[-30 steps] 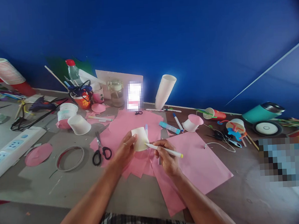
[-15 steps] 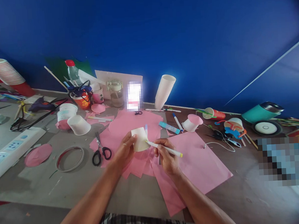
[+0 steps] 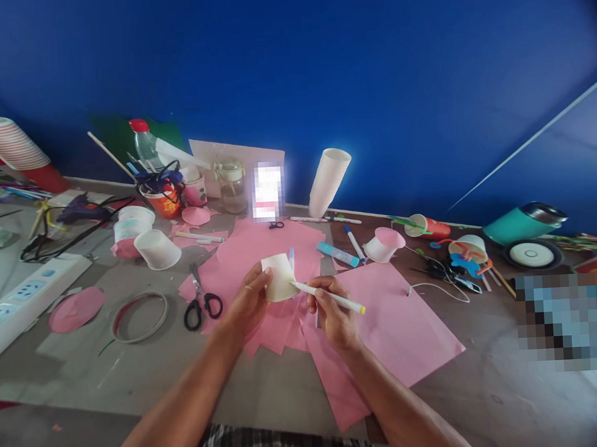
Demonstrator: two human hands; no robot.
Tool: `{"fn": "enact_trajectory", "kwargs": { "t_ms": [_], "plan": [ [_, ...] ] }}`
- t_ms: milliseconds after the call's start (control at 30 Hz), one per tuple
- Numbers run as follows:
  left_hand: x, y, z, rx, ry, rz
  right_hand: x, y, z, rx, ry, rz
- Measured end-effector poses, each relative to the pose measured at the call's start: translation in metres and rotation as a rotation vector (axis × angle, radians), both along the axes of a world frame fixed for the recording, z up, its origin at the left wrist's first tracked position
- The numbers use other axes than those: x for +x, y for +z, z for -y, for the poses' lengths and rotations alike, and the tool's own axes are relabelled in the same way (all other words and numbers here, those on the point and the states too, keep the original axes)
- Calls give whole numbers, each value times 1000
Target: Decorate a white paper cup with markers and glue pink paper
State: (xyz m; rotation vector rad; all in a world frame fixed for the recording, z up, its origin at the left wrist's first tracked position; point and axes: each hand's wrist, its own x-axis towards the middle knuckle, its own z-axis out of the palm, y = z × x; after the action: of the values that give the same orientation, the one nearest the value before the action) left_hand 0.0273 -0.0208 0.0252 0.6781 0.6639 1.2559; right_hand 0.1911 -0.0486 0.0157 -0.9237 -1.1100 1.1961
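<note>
In the middle of the head view, my left hand (image 3: 252, 292) is closed round the left side of a paper cup (image 3: 277, 279), white to pale yellow and held tilted. My right hand (image 3: 336, 309) grips a white marker pen (image 3: 332, 298) with a yellow end. The pen's tip meets the cup's right side. Below both hands lie pink paper sheets (image 3: 384, 326), overlapping one another. Black-handled scissors (image 3: 200, 302) rest to the left of my left hand. The inside of the cup is hidden from me.
Leftward are a tape roll (image 3: 139, 317), a pink paper disc (image 3: 77, 310), a white cup (image 3: 158, 249) and a power strip (image 3: 30, 301). Behind stands a stack of cups (image 3: 329, 182) against the blue wall. To the right lie a glue stick (image 3: 338, 255) and a teal flask (image 3: 523, 224).
Hardly anything differs. The cup and the pen tip have shifted very slightly in my hands, both of which keep their hold.
</note>
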Motion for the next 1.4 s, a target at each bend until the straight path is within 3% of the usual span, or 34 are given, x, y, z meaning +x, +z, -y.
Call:
{"fn": "enact_trajectory", "kwargs": {
  "t_ms": [333, 667, 867, 967, 1067, 1400],
  "plan": [
    [0, 1, 0, -30, 9, 6, -1, 1, -1, -9, -13, 3],
    [1, 3, 1, -14, 17, -12, 3, -4, 1, -3, 64, 7],
    [0, 0, 0, -33, 19, 1, -3, 1, 1, 48, -123, 6],
    [0, -1, 0, -36, 32, -10, -6, 8, 0, -20, -234, 10],
    [1, -3, 0, -39, 42, -12, -8, 9, -2, -83, -240, 52],
    [1, -8, -2, -49, 34, 38, -13, -16, 0, 212, -192, 429]
  ]
}}
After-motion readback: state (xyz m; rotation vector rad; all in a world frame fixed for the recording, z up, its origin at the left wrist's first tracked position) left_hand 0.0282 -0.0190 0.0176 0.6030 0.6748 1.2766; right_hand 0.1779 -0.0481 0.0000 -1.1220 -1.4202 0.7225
